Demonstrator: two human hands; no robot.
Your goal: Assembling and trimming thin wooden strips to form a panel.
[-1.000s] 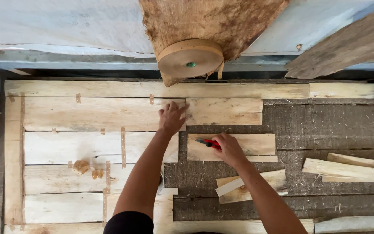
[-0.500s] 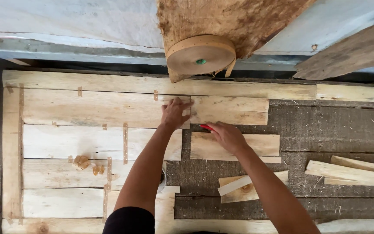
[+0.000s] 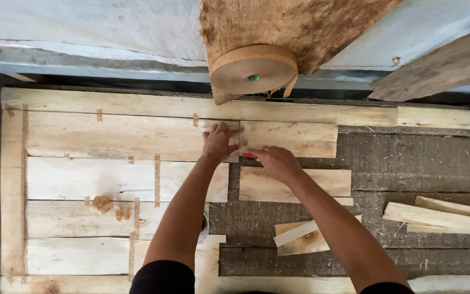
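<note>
My left hand [image 3: 218, 142] lies flat, fingers spread, on the seam where a long pale veneer sheet [image 3: 115, 136] meets a shorter veneer piece [image 3: 295, 139]. My right hand [image 3: 276, 161] is just to its right at the lower edge of that short piece, closed on a small red tool [image 3: 248, 155] whose tip shows between the two hands. Another loose veneer piece [image 3: 300, 185] lies below my right hand. A roll of brown paper tape [image 3: 254, 69] hangs above the seam with a short tail dangling.
Taped veneer sheets [image 3: 82, 179] cover the left of the dark felt table [image 3: 420, 169]. A crumpled tape scrap [image 3: 103, 205] lies on them. Loose veneer strips [image 3: 436, 215] and an offcut [image 3: 300, 237] rest at right. A rough board [image 3: 441, 65] leans at upper right.
My right hand with the red tool has moved up and left from the lower veneer piece to the seam beside my left hand. The view has shifted downward slightly.
</note>
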